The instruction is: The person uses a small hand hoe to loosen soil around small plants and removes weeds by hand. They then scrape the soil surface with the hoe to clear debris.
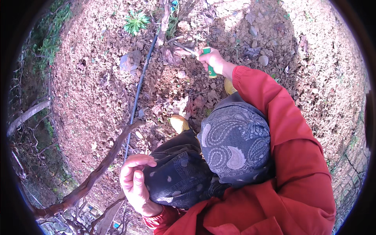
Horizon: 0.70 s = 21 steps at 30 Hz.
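My right hand (214, 61) reaches out low over the soil and grips a hand tool (212, 71) by its green handle with a yellow end. From my fist a narrow metal blade (184, 46) points left, over dry leaves (171, 55); its exact shape is hard to make out. Beside my left knee, my left hand (135, 183) is raised with curled fingers and the thumb apart, holding nothing. Dark paisley-patterned trousers (235, 144) cover my bent knees. Two yellow shoe tips (179, 123) show on the ground, one partly hidden behind my right sleeve.
A dark irrigation hose (141, 79) runs along the soil at my left. A thick woody branch (97, 169) slants across at lower left. Ahead stand a thin trunk (165, 22) and a leafy green plant (136, 23). Stones (130, 61) lie about.
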Available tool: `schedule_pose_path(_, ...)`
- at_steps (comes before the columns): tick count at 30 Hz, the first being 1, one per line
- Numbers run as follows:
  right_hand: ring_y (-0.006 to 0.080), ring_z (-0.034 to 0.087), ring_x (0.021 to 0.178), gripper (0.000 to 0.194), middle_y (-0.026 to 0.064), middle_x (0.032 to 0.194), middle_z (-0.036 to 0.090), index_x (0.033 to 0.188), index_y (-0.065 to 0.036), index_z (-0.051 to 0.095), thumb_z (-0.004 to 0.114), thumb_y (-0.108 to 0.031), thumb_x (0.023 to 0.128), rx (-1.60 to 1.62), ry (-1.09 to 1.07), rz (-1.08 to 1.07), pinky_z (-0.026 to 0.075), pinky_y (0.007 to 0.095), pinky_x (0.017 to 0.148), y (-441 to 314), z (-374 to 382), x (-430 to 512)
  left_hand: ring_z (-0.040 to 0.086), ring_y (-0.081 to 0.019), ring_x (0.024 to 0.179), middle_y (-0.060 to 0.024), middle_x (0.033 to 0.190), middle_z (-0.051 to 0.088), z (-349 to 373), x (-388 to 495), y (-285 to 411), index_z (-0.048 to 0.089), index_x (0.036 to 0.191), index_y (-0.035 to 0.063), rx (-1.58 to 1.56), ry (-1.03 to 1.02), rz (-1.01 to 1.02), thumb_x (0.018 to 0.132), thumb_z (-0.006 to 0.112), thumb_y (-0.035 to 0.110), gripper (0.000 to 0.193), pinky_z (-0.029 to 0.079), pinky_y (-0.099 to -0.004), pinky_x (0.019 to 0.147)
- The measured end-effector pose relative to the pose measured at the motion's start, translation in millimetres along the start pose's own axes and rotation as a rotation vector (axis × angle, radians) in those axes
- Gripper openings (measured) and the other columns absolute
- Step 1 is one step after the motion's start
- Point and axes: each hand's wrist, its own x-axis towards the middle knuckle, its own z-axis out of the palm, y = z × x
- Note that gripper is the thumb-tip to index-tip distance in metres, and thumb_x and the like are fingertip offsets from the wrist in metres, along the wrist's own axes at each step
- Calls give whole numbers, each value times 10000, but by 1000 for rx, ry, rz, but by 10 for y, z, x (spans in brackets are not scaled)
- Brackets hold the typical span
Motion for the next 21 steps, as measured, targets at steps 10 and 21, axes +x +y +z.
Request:
schedule_pose_path(10, 124, 555, 548, 185, 71, 728, 623, 875, -44, 622, 559, 48, 728, -917, -25, -149, 425, 281, 446, -622, -86, -345, 579, -216, 796, -169, 922, 586, 58, 59, 15, 578, 975, -71, 9, 11, 3, 889, 608, 322, 403, 469, -324, 757)
schedule_pose_path(21, 182, 531, 436, 141, 78, 641, 586, 892, -50, 611, 646, -23, 759, -422, 93, -57, 387, 334, 346, -183, 133, 83, 587, -220, 811, -171, 930, 592, 86, 136, 20, 580, 982, -69, -18, -22, -20, 881, 619, 315, 399, 466, -332, 778)
